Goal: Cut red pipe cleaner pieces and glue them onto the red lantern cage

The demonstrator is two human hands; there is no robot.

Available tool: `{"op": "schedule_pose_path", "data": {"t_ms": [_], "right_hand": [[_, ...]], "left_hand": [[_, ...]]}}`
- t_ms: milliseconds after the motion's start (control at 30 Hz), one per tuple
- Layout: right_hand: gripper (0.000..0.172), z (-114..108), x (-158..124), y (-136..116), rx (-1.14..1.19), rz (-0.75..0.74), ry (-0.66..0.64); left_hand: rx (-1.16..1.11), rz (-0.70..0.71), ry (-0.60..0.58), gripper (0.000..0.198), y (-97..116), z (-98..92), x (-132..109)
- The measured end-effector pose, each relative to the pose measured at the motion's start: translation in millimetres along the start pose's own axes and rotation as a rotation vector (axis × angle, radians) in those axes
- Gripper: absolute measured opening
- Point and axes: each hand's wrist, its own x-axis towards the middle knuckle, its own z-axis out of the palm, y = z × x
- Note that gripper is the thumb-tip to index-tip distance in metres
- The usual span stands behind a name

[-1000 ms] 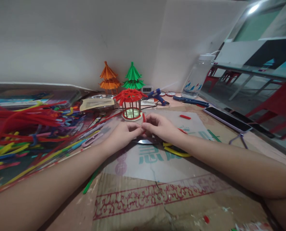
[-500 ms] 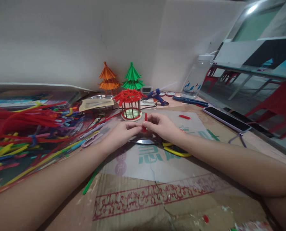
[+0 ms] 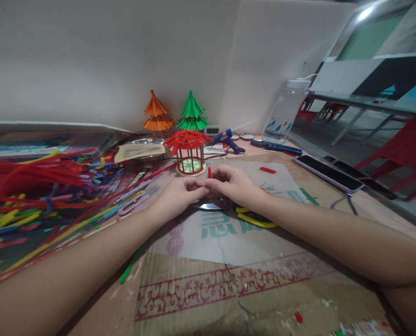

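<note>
Both my hands meet over a dark round dish with a shiny rim. My right hand pinches a short red strip, whose upper end stands up between the fingers. My left hand is closed, its fingertips pressed against those of my right hand at the strip's lower part, which is hidden. Just beyond them is a small pavilion model with a red roof, brown posts and a pale base. Another short red piece lies to the right on the sheet.
Orange and green roofed models stand at the wall. A blue glue gun, pliers, a bottle and a phone lie or stand rightward. Colourful fuzzy strips are heaped left; yellow-handled scissors lie near my right wrist.
My left fingertips have moved slightly right and now touch my right fingers. The red strip sits lower, with less of it showing.
</note>
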Motion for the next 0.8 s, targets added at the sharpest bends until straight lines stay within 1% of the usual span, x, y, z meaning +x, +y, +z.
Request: {"op": "schedule_pose_path", "data": {"t_ms": [100,200,267,367,433,500,567,733,800], "right_hand": [[0.015,-16,-2,-10,-0.091,-0.075,-0.064],[0.018,-39,-14,-20,-0.312,-0.137,-0.156],[0.019,-55,-26,-24,-0.453,-0.13,-0.227],[0.023,-73,-42,-26,-0.642,-0.053,-0.363],[0.029,-81,-47,-25,-0.728,-0.012,-0.47],[0.038,-85,-49,-22,-0.779,-0.024,-0.535],[0.043,-85,-50,-18,-0.806,-0.077,-0.543],[0.057,-74,-51,-5,-0.889,-0.247,-0.474],[0.055,-70,-52,-3,-0.932,-0.295,-0.443]], "left_hand": [[0.007,-0.008,-0.002,0.025,2,-0.1,-1],[-0.062,-0.042,-0.01,0.022,4,1.0,-2],[-0.133,-0.086,-0.018,0.021,5,2.3,-2],[-0.182,-0.121,-0.012,0.022,5,3.9,-3],[-0.173,-0.128,-0.001,0.023,4,4.0,-3],[-0.168,-0.137,0.009,0.023,3,3.5,-2],[-0.189,-0.144,0.011,0.023,2,2.9,-2],[-0.239,-0.172,0.021,0.024,3,2.8,-2],[-0.242,-0.186,0.028,0.023,6,3.2,-3]]}}
